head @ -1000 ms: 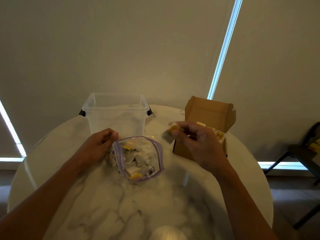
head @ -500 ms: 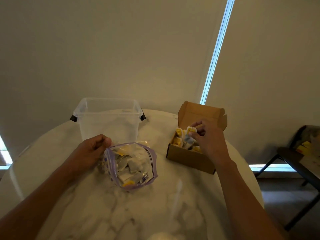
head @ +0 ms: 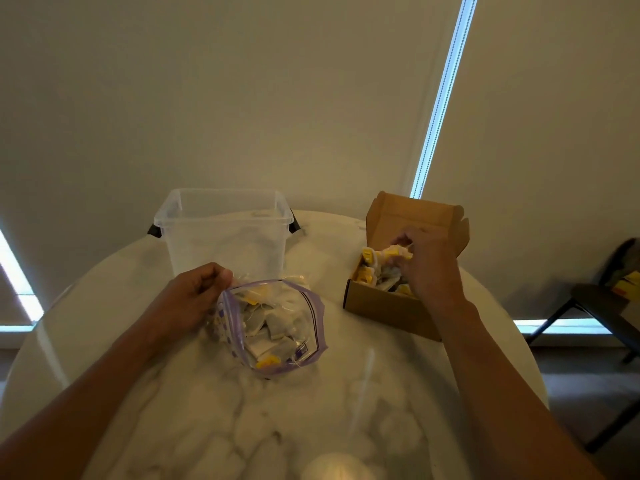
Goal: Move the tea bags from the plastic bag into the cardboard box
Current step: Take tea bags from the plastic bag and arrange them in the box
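Pinching rim of plastic bag [head: 313, 320] with left hand [head: 194, 299], holding mouth wide; pinching yellow-tagged tea bag [head: 393, 252] with right hand [head: 429, 271], low inside cardboard box [head: 381, 308]. Marble table [head: 207, 427], clear tub [head: 225, 237] behind bag. Many tea bags [head: 273, 323] left in bag: light, soft, easily torn; best taken gently by body or tag

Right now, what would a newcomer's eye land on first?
The bright blue-white light strip runs up the wall at upper right. Below it, on the round white marble table, the right hand dips into the open brown cardboard box among yellow-tagged tea bags; whether it grips one is unclear. At centre, the left hand pinches open the clear zip plastic bag with a purple rim, in front of a clear plastic tub.
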Motion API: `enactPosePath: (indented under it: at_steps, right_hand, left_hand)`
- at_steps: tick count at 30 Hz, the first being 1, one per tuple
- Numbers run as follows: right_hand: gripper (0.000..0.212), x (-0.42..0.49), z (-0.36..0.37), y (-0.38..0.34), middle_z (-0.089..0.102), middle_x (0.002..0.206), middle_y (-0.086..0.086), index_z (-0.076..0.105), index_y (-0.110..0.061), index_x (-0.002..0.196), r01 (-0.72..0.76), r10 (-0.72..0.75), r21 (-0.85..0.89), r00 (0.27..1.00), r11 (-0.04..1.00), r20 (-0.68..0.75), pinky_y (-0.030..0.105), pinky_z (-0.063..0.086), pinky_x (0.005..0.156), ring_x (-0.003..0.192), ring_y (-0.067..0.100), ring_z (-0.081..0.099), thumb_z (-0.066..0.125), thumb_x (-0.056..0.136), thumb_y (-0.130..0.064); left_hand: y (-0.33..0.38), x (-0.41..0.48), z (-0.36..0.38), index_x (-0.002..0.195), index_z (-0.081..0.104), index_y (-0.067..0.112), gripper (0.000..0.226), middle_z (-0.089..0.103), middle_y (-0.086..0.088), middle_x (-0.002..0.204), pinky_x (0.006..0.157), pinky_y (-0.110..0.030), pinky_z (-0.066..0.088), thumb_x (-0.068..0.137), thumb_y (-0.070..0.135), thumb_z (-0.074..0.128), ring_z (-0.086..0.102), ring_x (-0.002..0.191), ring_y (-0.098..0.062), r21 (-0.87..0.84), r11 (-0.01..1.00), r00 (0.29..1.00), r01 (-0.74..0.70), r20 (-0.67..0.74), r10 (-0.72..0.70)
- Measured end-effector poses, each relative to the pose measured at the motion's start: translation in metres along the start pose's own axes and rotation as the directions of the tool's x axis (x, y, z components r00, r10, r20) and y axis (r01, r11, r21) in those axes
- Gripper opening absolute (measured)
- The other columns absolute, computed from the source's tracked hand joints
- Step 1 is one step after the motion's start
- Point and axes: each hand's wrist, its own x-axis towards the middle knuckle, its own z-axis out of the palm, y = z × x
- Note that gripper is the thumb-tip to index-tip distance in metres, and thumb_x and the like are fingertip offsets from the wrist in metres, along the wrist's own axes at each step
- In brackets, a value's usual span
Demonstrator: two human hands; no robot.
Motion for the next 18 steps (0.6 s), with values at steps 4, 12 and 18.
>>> enactPosePath:
  at_steps: [4,12,18]
  right_hand:
    - [0.015,-0.015,-0.015,-0.022,0.071,0.097,-0.015,0.076,-0.028,0.104,0.111,-0.109,0.188,0.994,0.976,-0.019,0.021,0.058,0.077,0.085,0.003,0.066,0.083,0.091,-0.029]
    - [0.017,-0.078,-0.015,-0.104,0.079,0.091,-0.008,0.080,-0.023,0.109,0.193,-0.491,0.571,0.758,0.798,0.430,0.021,0.059,0.067,0.077,0.011,0.074,0.079,0.095,-0.034]
    - [0.033,-0.098,0.029,-0.123,0.075,0.123,0.005,0.072,-0.019,0.133,0.607,-0.654,0.268,0.606,0.748,0.452,0.034,0.055,0.092,0.104,0.021,0.070,0.064,0.102,-0.012]
  left_hand:
    - [-0.002,0.002,-0.001,0.103,0.075,0.028,0.025,0.079,-0.003,0.094,0.090,-0.045,0.058,0.114,0.041,0.057,0.068,0.085,-0.018,0.031,1.000,1.000,-0.005,-0.005,0.005]
    - [0.008,-0.006,-0.001,0.106,0.073,0.026,0.049,0.077,-0.006,0.103,0.099,-0.059,0.058,0.110,0.068,0.049,0.073,0.098,-0.028,-0.011,0.999,0.999,-0.038,0.030,0.038]
    - [0.016,-0.009,0.003,0.111,0.076,0.028,0.051,0.080,0.001,0.102,0.096,-0.052,0.060,0.108,0.071,0.049,0.074,0.099,-0.025,-0.041,0.999,0.999,-0.015,0.049,0.017]
